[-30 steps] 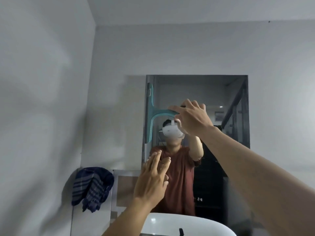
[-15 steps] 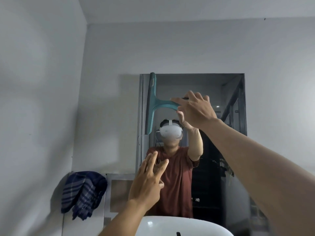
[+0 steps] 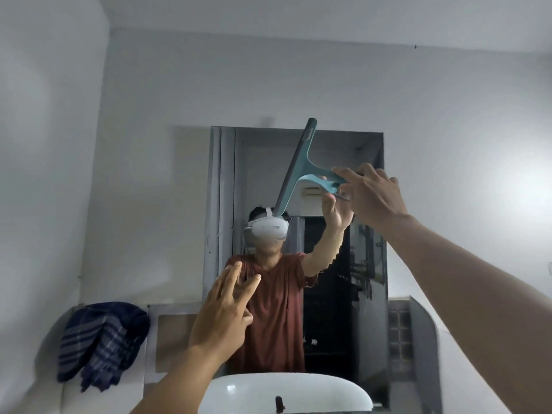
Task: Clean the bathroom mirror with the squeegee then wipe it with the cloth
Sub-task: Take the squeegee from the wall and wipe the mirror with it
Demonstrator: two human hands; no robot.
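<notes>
Right hand (image 3: 373,195), arm stretched up, grips the teal squeegee (image 3: 301,171) by its handle, blade tilted against the mirror (image 3: 367,264). Left hand (image 3: 222,312) hovers lower, fingers spread, empty.

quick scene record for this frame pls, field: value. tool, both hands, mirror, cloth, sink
tool: teal plastic squeegee with dark rubber blade, tilted, top end past the mirror's upper edge
right hand: gripping the squeegee handle
left hand: empty, fingers spread, raised in front of the mirror's lower part
mirror: rectangular wall mirror, reflecting the person
cloth: dark blue striped cloth, draped left of the mirror, untouched
sink: white basin below the mirror
</notes>
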